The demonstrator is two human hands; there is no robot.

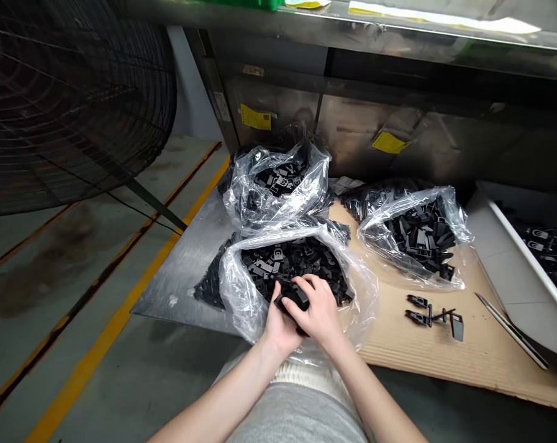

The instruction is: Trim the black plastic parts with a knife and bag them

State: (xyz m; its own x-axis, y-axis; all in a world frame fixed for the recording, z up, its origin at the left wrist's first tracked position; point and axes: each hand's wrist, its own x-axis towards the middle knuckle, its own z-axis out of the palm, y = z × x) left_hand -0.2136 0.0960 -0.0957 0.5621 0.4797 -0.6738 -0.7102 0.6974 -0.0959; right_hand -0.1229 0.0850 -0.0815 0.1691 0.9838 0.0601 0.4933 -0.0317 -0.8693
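Left hand [278, 326]: I read it cupping a black plastic part [291, 296] from below.
Right hand [318, 311]: closed over the same part.
Position: directly above an open clear bag [359, 295] of similar parts.
Right side: second bag [414, 237]; loose parts [433, 317] on cardboard [444, 351]; knife [511, 329].

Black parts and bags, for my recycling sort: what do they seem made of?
The black parts look like moulded plastic: matte, with crisp, repeated shapes, though the look alone can't confirm it. The bags look like thin, clear plastic film, probably polyethylene, glossy and creased.
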